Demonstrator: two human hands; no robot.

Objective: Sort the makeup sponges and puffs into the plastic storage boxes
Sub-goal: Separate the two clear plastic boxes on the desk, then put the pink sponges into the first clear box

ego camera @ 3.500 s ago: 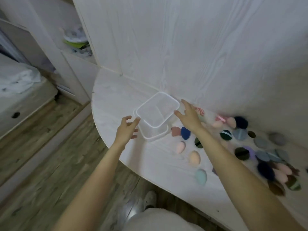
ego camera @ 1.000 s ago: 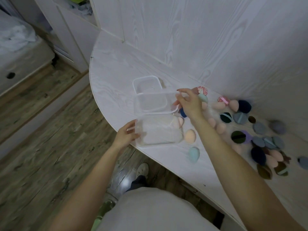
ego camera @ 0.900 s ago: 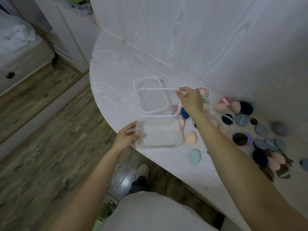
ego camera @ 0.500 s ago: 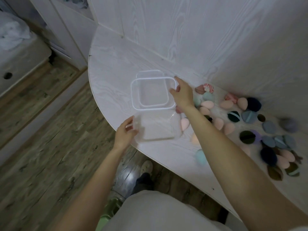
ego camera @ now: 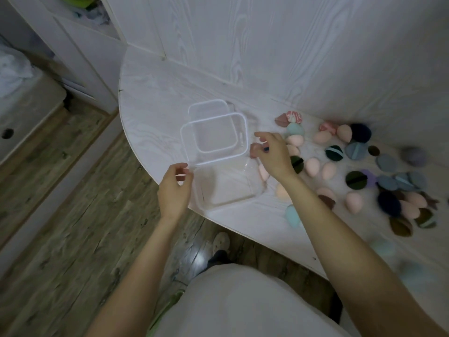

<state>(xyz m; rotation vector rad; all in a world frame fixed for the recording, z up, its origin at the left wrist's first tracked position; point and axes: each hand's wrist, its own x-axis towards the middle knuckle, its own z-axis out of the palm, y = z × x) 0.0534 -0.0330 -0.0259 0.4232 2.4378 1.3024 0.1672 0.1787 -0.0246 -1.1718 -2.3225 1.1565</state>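
Left hand (ego camera: 173, 188), fingers loosely curled, holds nothing, just beside the near clear plastic box (ego camera: 227, 183) at the desk (ego camera: 158, 98) edge. Right hand (ego camera: 273, 154) relaxed, half-open over pink sponges at 3 o'clock of the boxes; contact unclear. Second white-rimmed clear box (ego camera: 216, 139) overlaps a third at 12. Puffs and sponges (ego camera: 354, 152) scattered at 3, far ones blurred. White wood-grain wall, plank floor (ego camera: 73, 215).

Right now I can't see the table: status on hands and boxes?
Left hand open at the clear plastic box. Right hand open beside the white-rimmed box. Boxes empty; egg-shaped sponges unsorted.
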